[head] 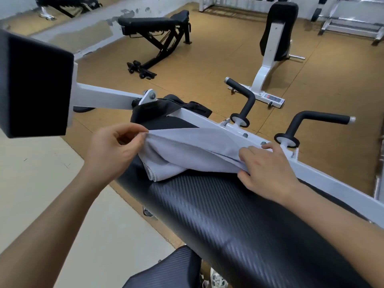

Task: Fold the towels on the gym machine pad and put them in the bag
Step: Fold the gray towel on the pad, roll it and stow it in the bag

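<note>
A pale grey towel (187, 150) lies partly folded on the black textured machine pad (218, 210). My left hand (116, 150) pinches the towel's upper left corner and lifts it slightly. At the right edge, my right hand (268, 171) pinches the cloth between thumb and fingers, close to the white frame bar. A black bag (180, 109) sits at the far end of the pad, behind the towel and partly hidden by the frame.
The white machine frame (311, 171) runs along the pad's right side with two black handles (311, 123) sticking up. A large black pad block (35, 88) juts in at the left. Benches stand on the brown floor beyond.
</note>
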Motion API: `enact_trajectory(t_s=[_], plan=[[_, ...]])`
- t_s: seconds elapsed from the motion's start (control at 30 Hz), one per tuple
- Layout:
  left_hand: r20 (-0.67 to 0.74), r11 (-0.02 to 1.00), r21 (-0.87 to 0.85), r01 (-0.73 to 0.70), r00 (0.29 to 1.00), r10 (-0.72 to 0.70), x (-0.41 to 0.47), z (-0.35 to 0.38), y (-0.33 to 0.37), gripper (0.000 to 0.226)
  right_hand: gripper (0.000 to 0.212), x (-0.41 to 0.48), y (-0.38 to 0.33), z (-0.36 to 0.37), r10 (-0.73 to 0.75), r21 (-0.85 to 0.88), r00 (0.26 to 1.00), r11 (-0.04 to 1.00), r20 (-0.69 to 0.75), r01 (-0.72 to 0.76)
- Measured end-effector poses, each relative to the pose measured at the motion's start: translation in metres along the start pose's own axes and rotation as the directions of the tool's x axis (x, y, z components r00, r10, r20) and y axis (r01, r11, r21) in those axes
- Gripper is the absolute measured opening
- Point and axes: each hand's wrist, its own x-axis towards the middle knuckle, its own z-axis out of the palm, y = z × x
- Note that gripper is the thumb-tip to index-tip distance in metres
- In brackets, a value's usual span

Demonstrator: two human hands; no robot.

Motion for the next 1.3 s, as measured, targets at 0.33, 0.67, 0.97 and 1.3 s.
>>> enact_trajectory(t_s=[0.33, 0.67, 0.97, 1.3], plan=[[-0.132, 0.981, 0.041, 0.187, 0.975, -0.180, 0.070, -0.013, -0.024, 0.017, 0.010, 0.110, 0.067, -0.049, -0.008, 0.629, 0.978, 0.767, 0.208, -0.127], [-0.390, 0.944, -0.299, -0.137, 0.921, 0.010, 0.182, -0.026, 0.052, 0.026, 0.026, 0.144, 0.092, -0.119, 0.278, 0.554, 0.831, 0.831, -0.481, 0.043], [0.141, 0.812, -0.281, 0.512, 0.859, -0.493, 0.120, 0.043, -0.024, 0.008, 0.043, 0.021, 0.033, -0.084, -0.195, 0.282, 0.977, 0.936, -0.083, 0.211], [0.308, 0.861, 0.359, 0.359, 0.826, -0.473, 0.103, 0.047, -0.037, 0.029, 0.018, -0.027, -0.011, -0.039, -0.302, 0.480, 0.888, 0.871, 0.347, 0.109]])
